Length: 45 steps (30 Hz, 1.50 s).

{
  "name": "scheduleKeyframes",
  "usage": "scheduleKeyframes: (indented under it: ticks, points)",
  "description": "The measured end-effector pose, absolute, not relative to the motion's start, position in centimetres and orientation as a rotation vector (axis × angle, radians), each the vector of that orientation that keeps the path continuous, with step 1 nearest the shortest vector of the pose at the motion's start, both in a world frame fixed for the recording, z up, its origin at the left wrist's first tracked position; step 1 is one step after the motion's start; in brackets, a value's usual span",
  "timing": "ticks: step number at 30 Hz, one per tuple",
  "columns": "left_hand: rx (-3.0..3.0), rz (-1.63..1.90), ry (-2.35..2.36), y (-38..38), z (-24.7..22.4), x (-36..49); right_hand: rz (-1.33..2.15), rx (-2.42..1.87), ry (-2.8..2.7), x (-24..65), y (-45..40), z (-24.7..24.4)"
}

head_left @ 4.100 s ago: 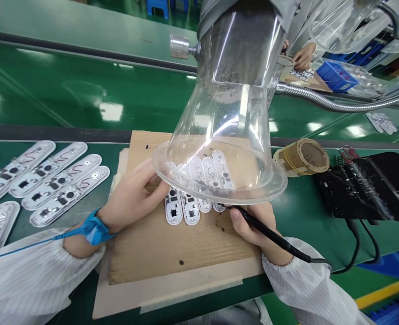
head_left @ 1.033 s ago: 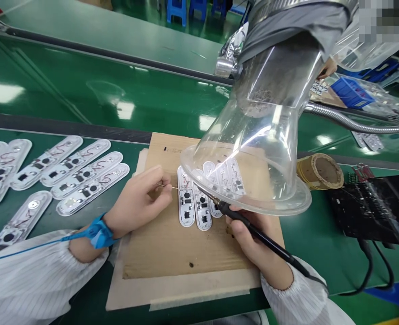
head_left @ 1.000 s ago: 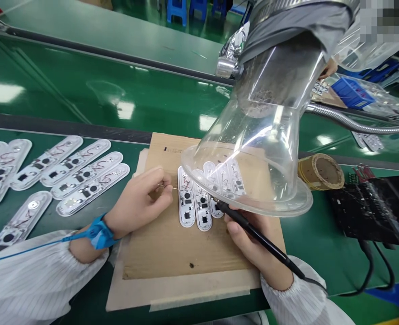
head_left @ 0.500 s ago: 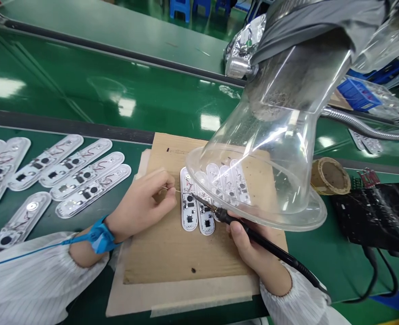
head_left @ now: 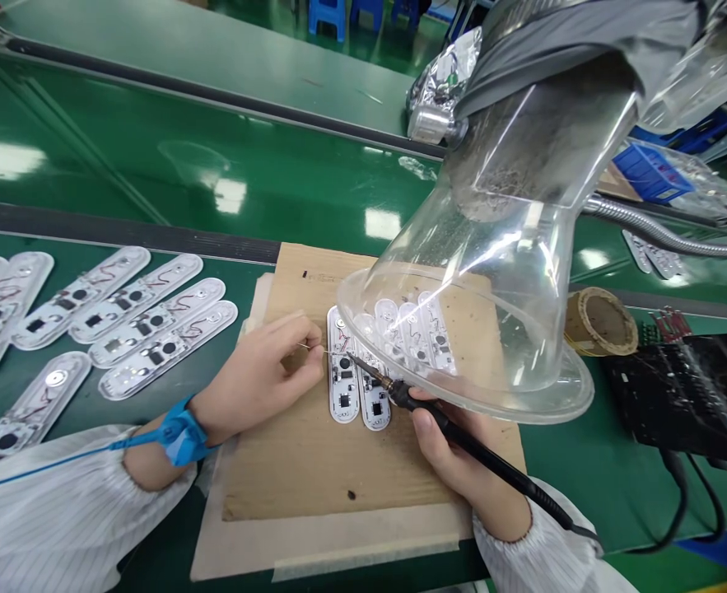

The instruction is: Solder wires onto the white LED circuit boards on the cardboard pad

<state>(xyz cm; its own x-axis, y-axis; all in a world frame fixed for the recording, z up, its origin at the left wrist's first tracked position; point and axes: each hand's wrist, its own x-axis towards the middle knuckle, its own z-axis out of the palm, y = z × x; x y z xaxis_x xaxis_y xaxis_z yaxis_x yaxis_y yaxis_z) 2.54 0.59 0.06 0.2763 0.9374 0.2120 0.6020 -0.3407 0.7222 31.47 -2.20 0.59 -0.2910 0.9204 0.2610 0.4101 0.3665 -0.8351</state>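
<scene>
Pinched in my left hand (head_left: 277,358) is a thin length of solder wire (head_left: 332,353), its end over a white circuit board (head_left: 343,379). My right hand (head_left: 449,441) grips a black soldering iron (head_left: 440,420) like a pen. The iron's tip meets or nearly meets the wire on that leftmost board; contact is too small to make out. A second board (head_left: 374,403) lies beside it, partly under the iron. More boards (head_left: 440,338) in the row show through the clear fume hood. All rest on a brown cardboard sheet (head_left: 289,461).
The clear fume extractor hood (head_left: 499,272) hangs low over the cardboard's right half. More assembled boards (head_left: 169,350) lie at the left. To the right are a round tape-like roll (head_left: 601,321) and a black box (head_left: 684,395) with cables. A blue strap (head_left: 184,432) circles my left wrist.
My left hand has moved very slightly right, towards the iron tip with the solder wire. My right hand and the iron stay almost in place.
</scene>
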Motion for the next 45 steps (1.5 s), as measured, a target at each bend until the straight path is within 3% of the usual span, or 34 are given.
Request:
scheduleKeyframes:
  ticks: [45]
  points:
    - [2.017, 0.889, 1.394, 0.5, 0.0, 2.3, 0.807, -1.032, -1.975, 31.3, -2.6, -0.5]
